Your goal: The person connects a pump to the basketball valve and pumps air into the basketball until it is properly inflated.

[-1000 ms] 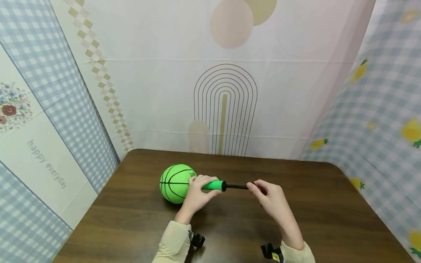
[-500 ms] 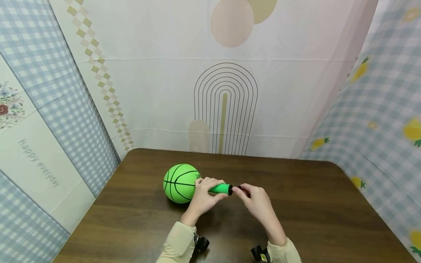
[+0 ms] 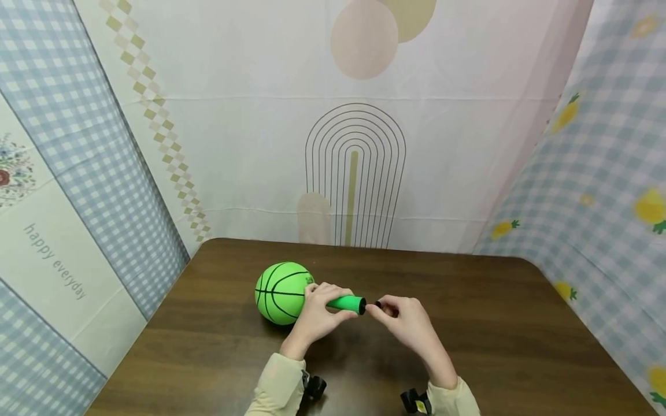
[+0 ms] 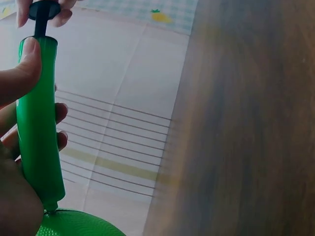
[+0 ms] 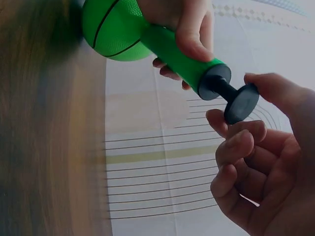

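A green hand pump [image 3: 347, 304] lies nearly level above the table, its narrow end against a green ball with black basketball lines [image 3: 281, 296]. My left hand [image 3: 314, 316] grips the barrel, thumb along one side and fingers round the other. In the left wrist view, the pump's nozzle end [image 4: 50, 205] meets the ball's surface. My right hand [image 3: 409, 325] pinches the round black handle [image 5: 242, 104] between thumb and fingertips. Only a short length of black rod [image 5: 225, 89] shows between handle and barrel. The needle is hidden.
The ball sits on a dark brown wooden table [image 3: 489, 323]. Behind it hangs a white cloth with printed arches [image 3: 356, 173]. Blue checked cloths [image 3: 588, 185] hang at both sides. Each wrist wears a small black camera [image 3: 315, 386].
A second ago the black rod stood far out of the barrel. My right hand has moved left with the handle, and most of the rod is now inside. My left hand keeps its grip.
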The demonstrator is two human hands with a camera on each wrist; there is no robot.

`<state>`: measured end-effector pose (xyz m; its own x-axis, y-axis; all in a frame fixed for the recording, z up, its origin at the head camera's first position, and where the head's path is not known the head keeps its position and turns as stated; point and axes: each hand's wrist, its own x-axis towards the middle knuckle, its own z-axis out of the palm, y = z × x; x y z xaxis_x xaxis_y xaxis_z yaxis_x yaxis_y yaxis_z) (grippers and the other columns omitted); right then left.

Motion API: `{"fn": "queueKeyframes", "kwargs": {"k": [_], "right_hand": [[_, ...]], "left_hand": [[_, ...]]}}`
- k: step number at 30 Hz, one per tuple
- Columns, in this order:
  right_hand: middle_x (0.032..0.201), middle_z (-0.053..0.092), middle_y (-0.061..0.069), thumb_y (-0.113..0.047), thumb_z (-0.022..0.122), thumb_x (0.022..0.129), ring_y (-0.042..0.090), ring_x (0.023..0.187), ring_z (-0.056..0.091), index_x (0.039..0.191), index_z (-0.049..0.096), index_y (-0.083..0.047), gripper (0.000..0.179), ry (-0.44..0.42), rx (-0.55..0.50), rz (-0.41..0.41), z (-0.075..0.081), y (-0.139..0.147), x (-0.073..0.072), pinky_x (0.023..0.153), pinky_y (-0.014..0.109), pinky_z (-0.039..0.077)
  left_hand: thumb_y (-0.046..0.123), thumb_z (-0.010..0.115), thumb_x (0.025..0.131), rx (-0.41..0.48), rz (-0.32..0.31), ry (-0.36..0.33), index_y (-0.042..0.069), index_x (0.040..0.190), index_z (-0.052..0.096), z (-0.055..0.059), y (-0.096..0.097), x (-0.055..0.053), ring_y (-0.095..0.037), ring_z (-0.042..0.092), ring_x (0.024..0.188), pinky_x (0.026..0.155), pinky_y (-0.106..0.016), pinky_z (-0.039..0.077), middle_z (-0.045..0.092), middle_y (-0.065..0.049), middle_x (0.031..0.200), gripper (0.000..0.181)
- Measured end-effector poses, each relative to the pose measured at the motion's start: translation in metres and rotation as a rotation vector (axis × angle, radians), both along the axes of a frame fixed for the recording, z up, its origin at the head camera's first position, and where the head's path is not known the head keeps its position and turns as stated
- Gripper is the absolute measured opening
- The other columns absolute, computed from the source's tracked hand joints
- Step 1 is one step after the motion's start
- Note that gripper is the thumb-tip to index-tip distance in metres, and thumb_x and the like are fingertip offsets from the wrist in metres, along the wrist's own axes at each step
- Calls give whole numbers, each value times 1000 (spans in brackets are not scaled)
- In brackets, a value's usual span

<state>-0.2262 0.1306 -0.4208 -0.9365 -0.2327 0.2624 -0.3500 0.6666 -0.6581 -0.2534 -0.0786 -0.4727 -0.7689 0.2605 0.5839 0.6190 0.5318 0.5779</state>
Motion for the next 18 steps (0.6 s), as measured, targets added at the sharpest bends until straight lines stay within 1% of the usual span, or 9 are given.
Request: {"fn": "queueKeyframes", "kwargs": {"k": [3,6,10,13,18], "right_hand": [[57,44,-9,-34,73,86,2,50,38,75,69,-17,21,8,31,-9,2,0,3,52,19,33],[58,46,-9,-33,73,85,3,50,39,76,70,-17,20,7,56,-17,3,1,3,52,19,33],[58,46,-9,-33,73,85,3,51,40,76,70,-17,19,-5,63,-18,4,1,3,53,19,34],[59,47,-9,-33,73,85,2,52,40,77,70,-16,18,10,65,-10,5,2,4,53,19,34],[60,48,-9,-30,75,84,1,53,40,80,71,-15,16,60,54,-17,12,9,7,53,19,34]], "left_hand": [[31,83,73,-10,-15,-12,22,102,72,0,-2,0,-13,58,90,96,-48,28,71,3,93,32],[32,83,73,-23,-15,-11,23,103,72,-1,-2,-1,-12,58,90,97,-50,28,70,3,92,33],[32,83,73,-37,-14,-8,24,103,71,-1,-2,-1,-12,58,91,98,-52,28,70,4,93,33],[33,82,73,-41,-13,-6,24,103,71,1,-4,-1,-12,58,91,98,-52,28,70,4,94,33],[31,84,70,-12,13,45,22,101,72,4,-11,0,-13,59,90,97,-55,30,71,4,92,34]]}}
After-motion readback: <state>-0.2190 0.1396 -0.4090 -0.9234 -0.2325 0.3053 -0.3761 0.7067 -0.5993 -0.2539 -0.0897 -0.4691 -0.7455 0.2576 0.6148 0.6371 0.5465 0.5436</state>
